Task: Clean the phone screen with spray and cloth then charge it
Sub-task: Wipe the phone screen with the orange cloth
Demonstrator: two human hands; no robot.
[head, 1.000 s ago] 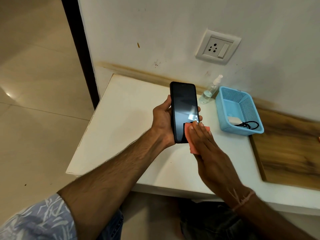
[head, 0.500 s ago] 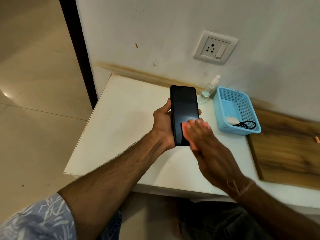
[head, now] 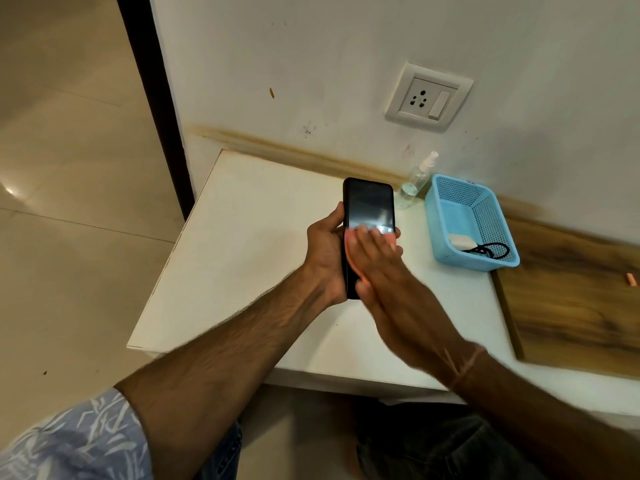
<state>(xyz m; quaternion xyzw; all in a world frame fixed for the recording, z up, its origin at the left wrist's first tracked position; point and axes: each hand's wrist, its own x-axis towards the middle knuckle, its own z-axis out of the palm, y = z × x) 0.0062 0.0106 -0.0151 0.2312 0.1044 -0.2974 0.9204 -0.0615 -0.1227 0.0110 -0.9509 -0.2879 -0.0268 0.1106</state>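
The wiping stage was under way. The left hand (head: 327,251) gripped the slim black glass-fronted phone (head: 369,206), its fingers (head: 398,233) and thumb curled round the long edges, and held it upright above the white rectangular surface (head: 242,254). The right hand (head: 384,271) lay with straight, flat fingers (head: 367,237) pressing a small pink cloth (head: 349,244) against the lower half of the screen. It pinched nothing. The upper screen showed a pale sheen, though whether that was spray or reflection could not be told.

The clear plastic spray bottle with a white nozzle (head: 414,183) stood on the surface at about one o'clock from the phone, so spraying was probably finished. Charging looked untouched: the white charger block (head: 462,241) and coiled black cable (head: 495,250) lay in the light-blue perforated plastic basket (head: 491,209) at three o'clock. Nothing was plugged into the white wall socket (head: 427,98) up at one o'clock. What remained was ending the wipe, then connecting the charger.
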